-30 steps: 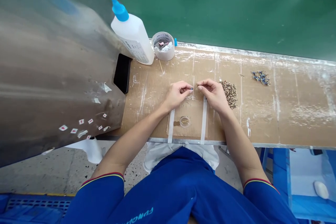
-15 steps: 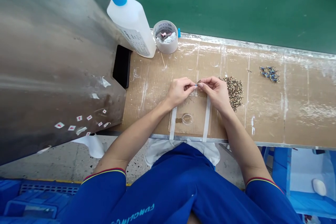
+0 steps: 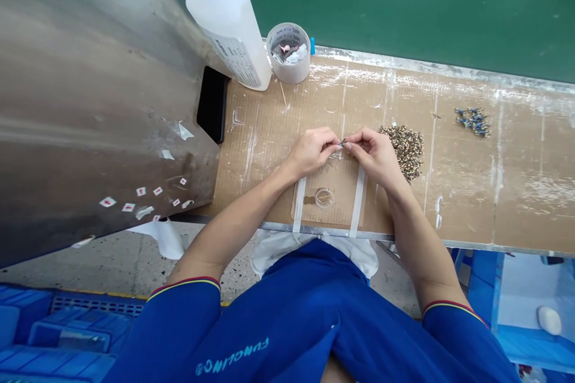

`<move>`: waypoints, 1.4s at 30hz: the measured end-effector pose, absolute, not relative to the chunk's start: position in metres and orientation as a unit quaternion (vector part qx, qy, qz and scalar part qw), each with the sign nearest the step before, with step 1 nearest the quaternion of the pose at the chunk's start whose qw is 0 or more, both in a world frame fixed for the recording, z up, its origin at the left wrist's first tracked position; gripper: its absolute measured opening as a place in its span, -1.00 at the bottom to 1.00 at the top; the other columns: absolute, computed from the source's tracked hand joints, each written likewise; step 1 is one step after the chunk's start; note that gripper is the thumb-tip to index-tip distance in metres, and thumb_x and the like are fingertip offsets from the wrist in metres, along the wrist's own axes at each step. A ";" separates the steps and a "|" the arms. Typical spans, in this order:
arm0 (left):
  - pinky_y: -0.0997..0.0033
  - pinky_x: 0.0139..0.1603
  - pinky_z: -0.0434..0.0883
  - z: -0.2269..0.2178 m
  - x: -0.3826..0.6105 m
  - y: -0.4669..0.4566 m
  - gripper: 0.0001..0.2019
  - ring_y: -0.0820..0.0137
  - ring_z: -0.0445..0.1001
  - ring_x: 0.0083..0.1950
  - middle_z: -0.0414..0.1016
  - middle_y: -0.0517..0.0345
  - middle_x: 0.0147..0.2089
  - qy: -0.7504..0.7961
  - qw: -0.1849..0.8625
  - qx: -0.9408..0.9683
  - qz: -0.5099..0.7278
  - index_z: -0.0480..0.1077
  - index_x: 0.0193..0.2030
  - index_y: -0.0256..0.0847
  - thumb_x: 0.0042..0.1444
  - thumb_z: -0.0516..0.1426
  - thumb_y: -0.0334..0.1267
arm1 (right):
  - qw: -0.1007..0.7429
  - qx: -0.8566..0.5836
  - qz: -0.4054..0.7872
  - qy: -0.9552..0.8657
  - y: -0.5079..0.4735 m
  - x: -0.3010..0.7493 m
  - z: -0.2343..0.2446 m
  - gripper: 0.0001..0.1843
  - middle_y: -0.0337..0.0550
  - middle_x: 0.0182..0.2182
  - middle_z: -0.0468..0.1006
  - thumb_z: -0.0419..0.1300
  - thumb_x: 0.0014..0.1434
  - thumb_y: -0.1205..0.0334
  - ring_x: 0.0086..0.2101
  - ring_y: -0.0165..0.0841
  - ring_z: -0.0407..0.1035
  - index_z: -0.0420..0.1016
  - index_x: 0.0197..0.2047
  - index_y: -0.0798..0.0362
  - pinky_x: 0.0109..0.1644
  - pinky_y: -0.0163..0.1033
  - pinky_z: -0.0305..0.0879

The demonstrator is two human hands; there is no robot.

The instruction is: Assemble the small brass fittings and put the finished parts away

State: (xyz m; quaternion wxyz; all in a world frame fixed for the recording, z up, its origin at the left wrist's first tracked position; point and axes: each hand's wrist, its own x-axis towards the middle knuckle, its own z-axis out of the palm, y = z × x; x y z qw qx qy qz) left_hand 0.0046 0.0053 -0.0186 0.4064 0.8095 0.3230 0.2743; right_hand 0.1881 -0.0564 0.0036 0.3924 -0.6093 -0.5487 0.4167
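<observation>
The largest thing is the worktop [image 3: 453,203], covered by a brown cardboard sheet with white marks, and a green wall [image 3: 404,6] stands behind it. On the left rises a curved grey metal panel [image 3: 90,102] with small stickers on it. Compared with the earlier views, the whole scene sits higher in the picture, and more of the blue crates [image 3: 76,326] on the floor can be seen.

At the back of the worktop stand a white squeeze bottle [image 3: 229,27] with a blue cap and a tape roll [image 3: 288,54] holding some scraps. To the right of the hands lies a pile of small brass-coloured parts [image 3: 402,152], and further right a little group of blue-tipped parts [image 3: 472,122].

The left hand [image 3: 309,151] and right hand [image 3: 375,157] are above two white tape strips [image 3: 299,204] and a small round clear dish [image 3: 324,197]. Their fingers [image 3: 335,145] are almost closed and pinch together a tiny part [image 3: 342,142] with some blue on it, too small to see exactly. The hands are now closer together than in the oldest view.
</observation>
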 end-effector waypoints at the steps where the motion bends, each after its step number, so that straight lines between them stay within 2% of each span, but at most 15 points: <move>1: 0.35 -0.17 0.36 -0.019 0.005 0.006 -0.85 0.36 0.45 -0.29 0.51 0.12 -0.35 0.318 0.405 0.814 0.268 0.50 -0.37 -0.22 0.25 0.20 -0.33 | 0.386 -0.603 0.426 -0.553 -0.056 0.189 0.003 -0.83 -0.16 -0.40 0.63 0.33 0.17 0.11 -0.38 -0.30 0.49 0.52 -0.32 0.02 -0.25 -0.16 0.45; 4: 0.34 -0.19 0.35 -0.021 0.005 0.005 -0.85 0.35 0.44 -0.29 0.49 0.12 -0.36 0.311 0.406 0.822 0.250 0.48 -0.38 -0.22 0.23 0.18 -0.35 | 0.369 -0.595 0.435 -0.566 -0.057 0.191 0.001 -0.87 -0.17 -0.41 0.62 0.30 0.17 0.15 -0.39 -0.30 0.48 0.49 -0.34 0.02 -0.26 -0.17 0.43; 9: 0.34 -0.20 0.34 -0.018 0.005 0.004 -0.86 0.36 0.41 -0.32 0.45 0.16 -0.40 0.324 0.424 0.811 0.240 0.44 -0.42 -0.22 0.18 0.20 -0.37 | 0.337 -0.615 0.372 -0.608 -0.059 0.188 0.003 -0.94 -0.20 -0.42 0.59 0.24 0.18 0.26 -0.42 -0.32 0.42 0.47 -0.34 0.02 -0.28 -0.21 0.35; 14: 0.34 -0.20 0.34 -0.016 0.004 0.004 -0.84 0.37 0.42 -0.33 0.44 0.17 -0.41 0.308 0.438 0.814 0.228 0.44 -0.46 -0.21 0.15 0.22 -0.39 | 0.300 -0.596 0.371 -0.646 -0.059 0.190 0.008 -0.93 -0.19 -0.42 0.60 0.23 0.16 0.29 -0.39 -0.31 0.42 0.47 -0.37 0.01 -0.24 -0.20 0.34; 20: 0.38 -0.18 0.38 -0.011 0.003 0.005 -0.90 0.39 0.46 -0.30 0.55 0.14 -0.33 0.335 0.462 0.783 0.246 0.57 -0.32 -0.23 0.21 0.23 -0.32 | 0.381 -0.608 0.405 -0.567 -0.060 0.186 0.000 -0.91 -0.16 -0.41 0.62 0.23 0.18 0.19 -0.41 -0.30 0.46 0.51 -0.31 0.01 -0.29 -0.19 0.38; 25: 0.39 -0.18 0.40 -0.007 0.001 0.007 -0.88 0.40 0.47 -0.30 0.59 0.12 -0.30 0.346 0.475 0.771 0.247 0.62 -0.26 -0.22 0.23 0.25 -0.25 | 0.417 -0.614 0.411 -0.529 -0.061 0.181 -0.004 -0.89 -0.15 -0.36 0.64 0.26 0.19 0.15 -0.34 -0.28 0.51 0.51 -0.30 0.00 -0.22 -0.15 0.45; 32: 0.39 -0.19 0.37 -0.013 0.004 0.006 -0.82 0.40 0.44 -0.33 0.52 0.16 -0.38 0.329 0.440 0.795 0.256 0.51 -0.41 -0.23 0.23 0.21 -0.33 | 0.397 -0.609 0.384 -0.570 -0.060 0.182 -0.004 -0.93 -0.18 -0.39 0.59 0.23 0.19 0.26 -0.37 -0.30 0.45 0.46 -0.34 0.01 -0.22 -0.18 0.38; 42: 0.37 -0.24 0.32 -0.019 0.005 0.004 -0.82 0.39 0.40 -0.35 0.45 0.16 -0.41 0.319 0.400 0.825 0.239 0.40 -0.45 -0.23 0.20 0.15 -0.36 | 0.363 -0.598 0.367 -0.613 -0.059 0.184 -0.004 -0.89 -0.23 -0.44 0.52 0.22 0.16 0.36 -0.39 -0.32 0.38 0.41 -0.40 0.01 -0.22 -0.23 0.26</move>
